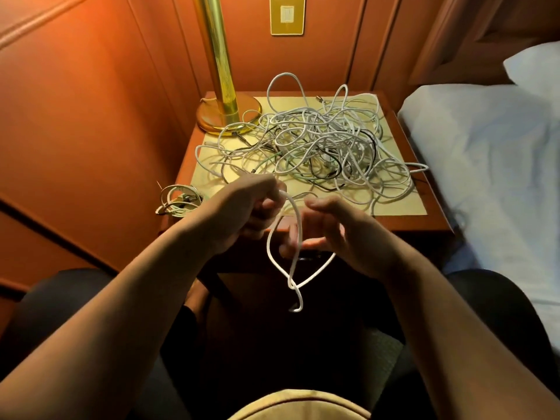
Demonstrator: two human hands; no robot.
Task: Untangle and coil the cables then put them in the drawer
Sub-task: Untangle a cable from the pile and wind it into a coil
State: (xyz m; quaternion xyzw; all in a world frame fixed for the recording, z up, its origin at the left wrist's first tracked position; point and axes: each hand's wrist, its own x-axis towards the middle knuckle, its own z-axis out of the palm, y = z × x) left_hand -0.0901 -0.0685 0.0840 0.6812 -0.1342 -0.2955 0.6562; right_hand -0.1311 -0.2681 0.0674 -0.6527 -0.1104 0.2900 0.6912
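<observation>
White cord in hand: thin round white cable [298, 234], hanging in two or three loose loops just in front of the wooden nightstand [436, 221], loops crossing near the bottom, free end dangling lowest.
Left hand [251, 207]: fingers curled round the top of the loops, gripping them bunched together.
Right hand [336, 234]: fingers bent toward the strand, thumb up; blurred, so contact with the cord cannot be told.
Tangled heap [318, 140]: many white cables with some black and greenish ones, piled on the nightstand top behind both hands, one loop spilling over the right edge.
Coiled bundle [178, 201]: small pale wound cable just off the left edge of the nightstand, support hidden.
Drawer: dark gap under the front edge of the nightstand, mostly hidden by the hands; open or closed cannot be told.
Handling, as judged: light, limp, smooth-jacketed; likely to spring out of a coil unless pinched where the loops cross; best taken at the gathered top, feeding slack from below, no hard tugging against the heap.
Lamp: brass column and round base [227, 113] at the back left of the nightstand.
Writing: none readable; wall plate [287, 14] above the nightstand blank.
</observation>
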